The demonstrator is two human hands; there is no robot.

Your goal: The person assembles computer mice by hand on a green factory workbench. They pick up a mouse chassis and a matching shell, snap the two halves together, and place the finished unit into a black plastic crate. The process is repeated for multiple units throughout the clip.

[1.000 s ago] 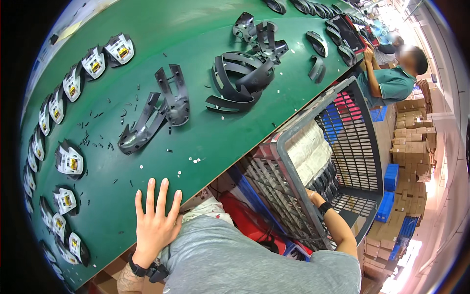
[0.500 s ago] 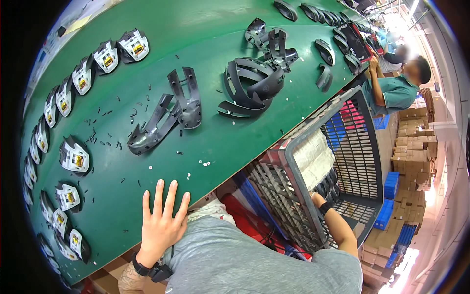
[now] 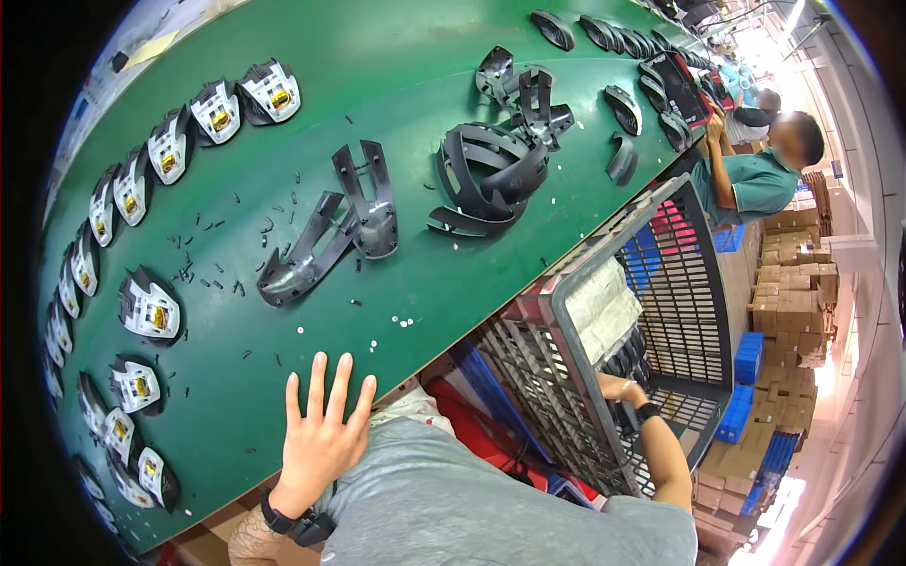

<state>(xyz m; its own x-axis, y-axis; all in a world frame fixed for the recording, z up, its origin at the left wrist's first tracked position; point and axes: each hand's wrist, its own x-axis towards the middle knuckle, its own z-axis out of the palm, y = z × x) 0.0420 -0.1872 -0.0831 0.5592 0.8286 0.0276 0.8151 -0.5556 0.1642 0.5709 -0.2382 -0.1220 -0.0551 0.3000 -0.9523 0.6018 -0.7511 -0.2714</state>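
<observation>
My left hand [image 3: 326,429] lies flat on the near edge of the green table [image 3: 453,311], fingers spread, holding nothing. Inside a dark plastic crate [image 3: 559,330] at the right, my right hand [image 3: 623,388] is closed on a black plastic part [image 3: 625,415]; its fingertips are partly hidden. Beside it are stacked black parts [image 3: 628,357] and a white cloth [image 3: 601,316]. Ahead of my left hand lie two joined or overlapping black forked shells [image 3: 326,241], with a heap of curved black shells [image 3: 491,179] farther off.
Black-and-white housings with yellow pieces [image 3: 170,151] line the table's left side. Small black bits [image 3: 203,250] and white dots [image 3: 401,323] are scattered about. A co-worker in a green shirt [image 3: 760,184] stands at the far right, near cartons [image 3: 793,292] and blue bins [image 3: 746,358].
My right hand has pulled back slightly from the stacked parts, with a black part now showing beneath it. My left hand stays flat on the table. The view has shifted a little.
</observation>
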